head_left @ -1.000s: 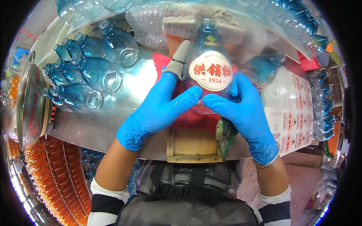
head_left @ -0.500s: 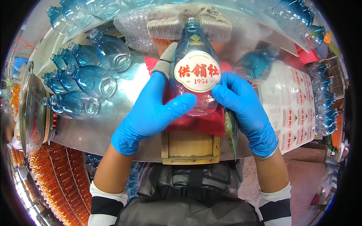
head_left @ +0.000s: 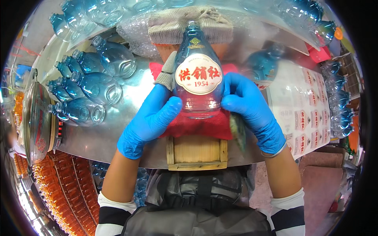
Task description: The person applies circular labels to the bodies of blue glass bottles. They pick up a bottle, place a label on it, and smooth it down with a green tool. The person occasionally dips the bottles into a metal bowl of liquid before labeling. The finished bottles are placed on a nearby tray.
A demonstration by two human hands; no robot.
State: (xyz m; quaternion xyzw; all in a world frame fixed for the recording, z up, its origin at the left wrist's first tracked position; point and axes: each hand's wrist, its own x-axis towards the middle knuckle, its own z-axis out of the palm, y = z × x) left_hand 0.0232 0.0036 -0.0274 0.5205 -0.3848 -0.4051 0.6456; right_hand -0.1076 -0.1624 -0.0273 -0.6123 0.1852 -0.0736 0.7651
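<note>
A clear blue glass-like bottle (head_left: 199, 103) lies with its neck away from me, a cream label with red lettering (head_left: 199, 74) facing up. Its neck rests on a folded grey knitted pad (head_left: 165, 27), its base on a red cloth (head_left: 197, 128). My left hand (head_left: 147, 122), in a blue glove, lies along the bottle's left side with the thumb stretched out and off it. A grey knitted sleeve (head_left: 168, 70) covers one finger. My right hand (head_left: 252, 106), also gloved, has curled fingers and thumb at the bottle's lower right edge. A blurred greenish strip (head_left: 238, 133) hangs below it.
Several blue bottles (head_left: 96, 86) lie at left, more along the back (head_left: 106, 11). A sheet of labels (head_left: 311, 114) lies right, near another bottle (head_left: 262, 67). The wooden stand (head_left: 197, 151) sits at the table's front edge. Orange bottles (head_left: 59, 185) fill the lower left.
My left thumb has drawn back leftward, away from the bottle. My right fingers have curled in more at its side. The whole view has shifted slightly.
</note>
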